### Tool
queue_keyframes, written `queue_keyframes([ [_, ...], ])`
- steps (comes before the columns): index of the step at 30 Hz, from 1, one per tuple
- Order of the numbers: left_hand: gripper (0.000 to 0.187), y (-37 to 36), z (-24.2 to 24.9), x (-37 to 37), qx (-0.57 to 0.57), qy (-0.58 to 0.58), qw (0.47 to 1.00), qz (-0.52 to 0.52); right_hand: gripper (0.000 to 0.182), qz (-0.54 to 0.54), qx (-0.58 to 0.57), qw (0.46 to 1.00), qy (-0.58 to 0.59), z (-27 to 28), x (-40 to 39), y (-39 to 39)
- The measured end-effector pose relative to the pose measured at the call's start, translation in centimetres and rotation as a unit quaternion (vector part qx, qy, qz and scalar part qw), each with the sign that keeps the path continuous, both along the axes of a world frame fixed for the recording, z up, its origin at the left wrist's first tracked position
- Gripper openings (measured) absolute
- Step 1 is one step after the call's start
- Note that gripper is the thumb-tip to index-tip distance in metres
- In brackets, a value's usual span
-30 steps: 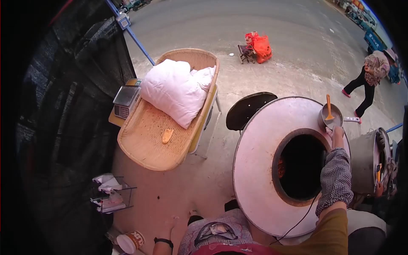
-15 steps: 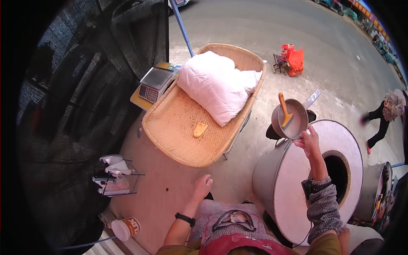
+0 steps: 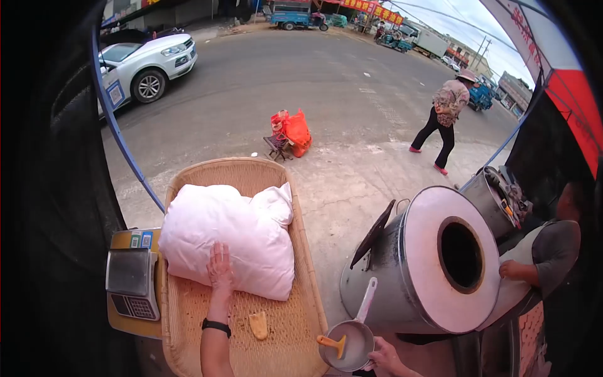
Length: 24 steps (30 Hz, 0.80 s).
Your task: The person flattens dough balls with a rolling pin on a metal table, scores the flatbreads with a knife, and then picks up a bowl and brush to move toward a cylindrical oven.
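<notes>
My left hand (image 3: 220, 267) lies flat with fingers stretched out on a plump white cloth bundle (image 3: 229, 232). The bundle sits in a long woven basket (image 3: 276, 349), and a golden piece of flatbread (image 3: 257, 325) lies on the basket's floor close to my left wrist. At the lower right, my right hand (image 3: 384, 356) grips the rim of a grey saucepan (image 3: 350, 336), on the side away from its long handle. Inside the pan rests an orange-handled tool (image 3: 339, 345), perhaps a brush; whitish liquid appears around it.
A drum-shaped oven (image 3: 421, 270) with a round opening stands to the right. Beside it sits a person with a hand (image 3: 512, 270) near its edge. A scale (image 3: 132, 283) is left of the basket. A walker (image 3: 446, 113) and a white car (image 3: 147, 66) are beyond.
My view has lifted toward the road. My left hand has gone from hanging over the floor to resting on the white bundle. The saucepan has moved from above the oven's edge to beside the basket.
</notes>
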<state>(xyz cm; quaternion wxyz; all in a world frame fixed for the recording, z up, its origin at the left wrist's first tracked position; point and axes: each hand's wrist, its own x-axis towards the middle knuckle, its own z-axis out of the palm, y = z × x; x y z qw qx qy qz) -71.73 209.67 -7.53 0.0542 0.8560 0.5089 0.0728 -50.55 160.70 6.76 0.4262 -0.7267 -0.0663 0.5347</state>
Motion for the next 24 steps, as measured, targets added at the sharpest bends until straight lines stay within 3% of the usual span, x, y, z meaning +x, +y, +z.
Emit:
queue_keyframes([
  [1, 0.075, 2.5, 0.3, 1.4, 0.017, 0.020, 1.000, -0.004, 0.042, -0.055, 0.037, 0.995, -0.071, 5.0, -2.4, 1.3],
  [2, 0.075, 4.4, 0.6, 2.4, 0.033, 0.046, 0.998, 0.004, 0.046, 0.007, -0.008, 0.986, -0.169, 2.6, -2.7, -0.8],
  [4, 0.067, 6.4, 0.6, 3.4, 0.022, 0.073, 0.997, -0.015, 0.048, -0.090, 0.001, 0.991, -0.095, 6.7, -4.7, -0.1],
  [6, 0.046, 9.2, -2.3, 3.3, 0.006, 0.164, 0.986, -0.037, 0.050, -0.119, 0.027, 0.983, -0.136, 2.3, -5.8, -4.4],
  [7, 0.035, 11.1, -7.2, 2.6, -0.001, 0.211, 0.976, -0.060, 0.053, -0.134, 0.054, 0.974, -0.171, 0.6, -6.1, -5.7],
  [8, 0.035, 10.0, -20.7, -2.0, 0.005, 0.209, 0.976, -0.064, 0.053, -0.140, 0.058, 0.973, -0.173, 1.3, -6.6, -5.3],
  [9, 0.020, 17.0, -25.8, -0.5, 0.007, 0.134, 0.986, -0.098, 0.056, -0.174, 0.071, 0.971, -0.150, 3.4, -7.5, -4.6],
  [10, 0.020, 9.2, -21.4, -3.2, 0.011, 0.134, 0.986, -0.102, 0.059, -0.208, 0.083, 0.966, -0.126, 4.6, -8.0, -4.5],
  [11, 0.017, 6.7, -7.9, 0.1, 0.032, 0.210, 0.974, -0.074, 0.059, -0.213, 0.085, 0.965, -0.124, 3.4, -8.3, -5.8],
  [13, 0.015, 2.0, -7.5, -2.2, -0.011, 0.232, 0.971, -0.050, 0.065, -0.212, 0.084, 0.951, -0.211, -0.2, -9.3, -9.3],
  [14, 0.015, -1.5, -6.6, -4.4, 0.066, 0.210, 0.972, -0.078, 0.065, -0.224, 0.089, 0.948, -0.206, 0.0, -9.9, -10.0],
  [15, 0.014, -3.8, -8.8, -7.0, 0.075, 0.206, 0.973, -0.077, 0.064, -0.232, 0.124, 0.947, -0.184, 0.6, -10.5, -10.3],
  [16, 0.016, -6.4, -8.7, -8.9, -0.012, 0.252, 0.965, -0.071, 0.064, -0.239, 0.160, 0.944, -0.163, 1.4, -10.8, -10.7],
  [17, 0.031, -8.8, -8.7, -10.0, -0.114, 0.291, 0.949, -0.030, 0.064, -0.250, 0.169, 0.940, -0.161, 2.5, -10.9, -11.1],
  [19, 0.033, -9.7, -7.7, -9.9, -0.121, 0.249, 0.959, -0.061, 0.064, -0.232, 0.172, 0.950, -0.122, 5.1, -10.5, -12.3],
  [22, 0.038, -16.9, 2.8, -6.6, -0.188, 0.124, 0.964, -0.143, 0.066, -0.248, 0.112, 0.961, -0.041, 7.7, -10.7, -16.9],
  [24, 0.042, -24.6, 10.5, -3.8, -0.234, 0.047, 0.949, -0.204, 0.062, -0.227, 0.102, 0.966, -0.075, 5.9, -9.9, -22.8],
])
